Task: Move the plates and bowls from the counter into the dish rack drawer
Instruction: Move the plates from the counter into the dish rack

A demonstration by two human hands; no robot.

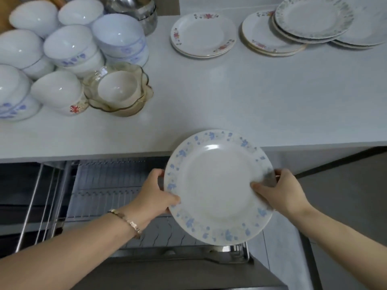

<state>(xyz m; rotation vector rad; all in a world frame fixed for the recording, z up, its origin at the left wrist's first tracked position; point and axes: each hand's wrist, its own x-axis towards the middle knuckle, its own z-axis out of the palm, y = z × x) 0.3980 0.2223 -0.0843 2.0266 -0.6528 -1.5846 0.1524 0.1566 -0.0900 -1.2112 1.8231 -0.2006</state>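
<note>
Both hands grip one blue-flowered plate [218, 187] by opposite rims: the left hand [156, 194] pinches the left rim with its thumb lying over the face, and the right hand [282, 192] pinches the right rim the same way. The plate hangs in the air just past the front edge of the desk [230, 97], tilted toward the camera, above the open dish rack drawer [109, 193].

The likeliest trouble, as I judge it, is the rim knocking the front edge of the desk or the metal frame at the drawer's near side as the plate goes down, since it sits close to both. The wire slots look narrow and closely set. If the plate goes in at a slant it could straddle two slots and lean or tip over, so it should be turned upright first. The hold is only a thumb-and-finger pinch on a smooth glazed rim, and letting go with one hand to guide it could let the plate slip.

Much work remains. Stacked plates [204, 35] lie along the back edge of the desk toward the right corner, and the bowls [71, 46] are piled loosely, some leaning, at the back left corner. A glass bowl [118, 90] sits nearest the front of that pile, and a careless sleeve or elbow reaching past could topple it.
</note>
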